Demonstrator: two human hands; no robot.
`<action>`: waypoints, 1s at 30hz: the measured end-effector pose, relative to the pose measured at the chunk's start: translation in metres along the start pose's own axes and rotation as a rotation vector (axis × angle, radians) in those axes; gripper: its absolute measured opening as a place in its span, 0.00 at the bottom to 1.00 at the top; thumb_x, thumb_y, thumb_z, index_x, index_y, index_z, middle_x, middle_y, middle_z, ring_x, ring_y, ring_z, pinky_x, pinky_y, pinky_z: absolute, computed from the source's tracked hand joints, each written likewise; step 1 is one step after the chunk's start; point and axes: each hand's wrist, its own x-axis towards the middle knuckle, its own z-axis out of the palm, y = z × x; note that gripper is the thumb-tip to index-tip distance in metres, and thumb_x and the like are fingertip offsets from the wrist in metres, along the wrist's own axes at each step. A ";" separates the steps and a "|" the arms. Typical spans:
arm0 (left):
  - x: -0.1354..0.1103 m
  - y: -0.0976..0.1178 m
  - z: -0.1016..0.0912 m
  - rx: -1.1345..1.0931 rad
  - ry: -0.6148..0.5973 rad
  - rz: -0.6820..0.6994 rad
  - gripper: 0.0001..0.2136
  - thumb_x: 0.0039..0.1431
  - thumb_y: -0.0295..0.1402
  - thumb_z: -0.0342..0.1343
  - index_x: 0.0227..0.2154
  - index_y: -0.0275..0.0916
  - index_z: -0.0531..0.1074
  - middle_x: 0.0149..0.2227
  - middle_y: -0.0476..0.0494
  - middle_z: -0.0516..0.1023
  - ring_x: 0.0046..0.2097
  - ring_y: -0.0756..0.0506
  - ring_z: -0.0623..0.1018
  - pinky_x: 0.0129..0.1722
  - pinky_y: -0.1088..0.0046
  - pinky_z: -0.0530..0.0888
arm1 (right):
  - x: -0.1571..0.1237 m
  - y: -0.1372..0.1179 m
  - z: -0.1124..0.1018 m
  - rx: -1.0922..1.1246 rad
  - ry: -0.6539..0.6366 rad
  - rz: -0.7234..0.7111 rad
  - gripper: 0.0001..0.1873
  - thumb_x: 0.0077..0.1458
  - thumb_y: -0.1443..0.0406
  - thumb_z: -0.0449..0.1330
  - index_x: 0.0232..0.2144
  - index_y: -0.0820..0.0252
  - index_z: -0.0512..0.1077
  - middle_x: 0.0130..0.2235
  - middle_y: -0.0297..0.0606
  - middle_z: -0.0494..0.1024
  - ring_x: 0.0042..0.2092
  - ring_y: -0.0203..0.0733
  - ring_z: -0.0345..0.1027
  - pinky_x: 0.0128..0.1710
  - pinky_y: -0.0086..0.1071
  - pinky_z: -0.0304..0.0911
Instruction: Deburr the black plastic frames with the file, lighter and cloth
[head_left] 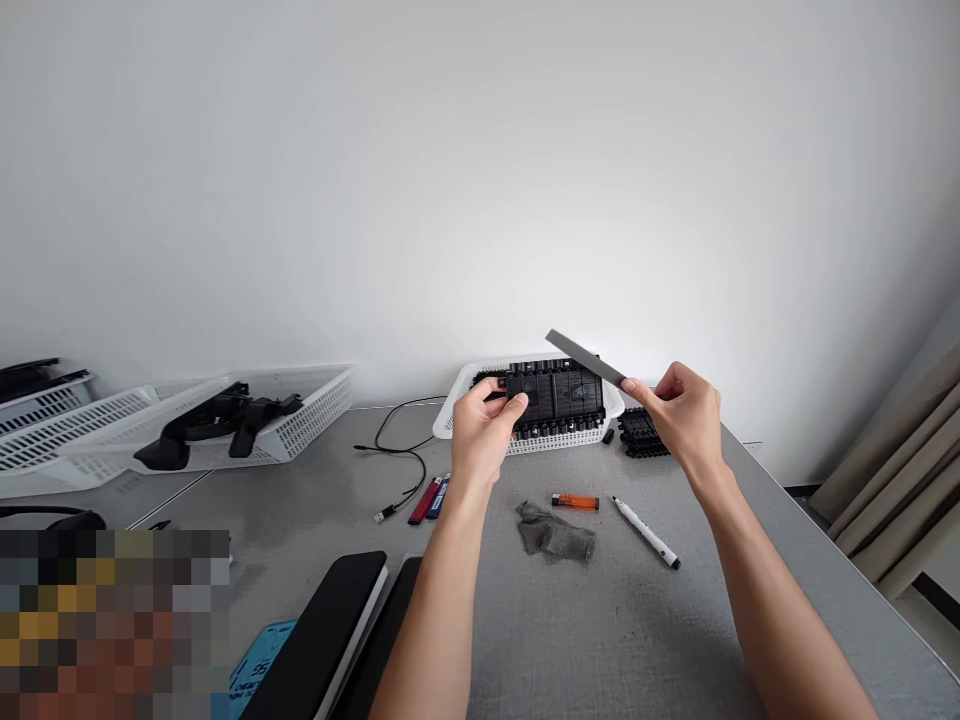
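My left hand (pixel 484 425) grips the left end of a black ribbed plastic case (pixel 555 395), holding it up in front of a white basket (pixel 461 395) at the back of the grey table (pixel 600 620). My right hand (pixel 682 415) pinches one end of a thin flat grey strip (pixel 585 358), which slants up and left over the case. Both hands are closed on what they hold.
A second black ribbed part (pixel 643 432) lies right of the basket. On the table lie an orange lighter (pixel 576 502), a grey cloth (pixel 555 532), a white marker (pixel 646 533), red and blue lighters (pixel 431 497), and a black cable (pixel 397 455). White trays (pixel 247 425) sit far left.
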 end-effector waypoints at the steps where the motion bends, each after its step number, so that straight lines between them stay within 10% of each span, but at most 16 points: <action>1: 0.000 0.000 -0.001 -0.001 -0.005 0.005 0.15 0.39 0.35 0.64 0.31 0.37 0.70 0.21 0.49 0.75 0.22 0.53 0.67 0.18 0.81 0.58 | 0.000 0.001 0.000 0.002 -0.006 -0.003 0.30 0.44 0.40 0.62 0.18 0.56 0.56 0.17 0.29 0.60 0.21 0.32 0.47 0.20 0.29 0.43; 30: -0.005 -0.004 0.007 0.050 -0.051 0.043 0.11 0.45 0.36 0.63 0.30 0.38 0.69 0.21 0.50 0.74 0.18 0.53 0.65 0.18 0.79 0.57 | -0.009 -0.006 0.009 -0.032 -0.027 -0.058 0.31 0.44 0.39 0.61 0.18 0.55 0.55 0.16 0.29 0.61 0.20 0.33 0.48 0.21 0.31 0.43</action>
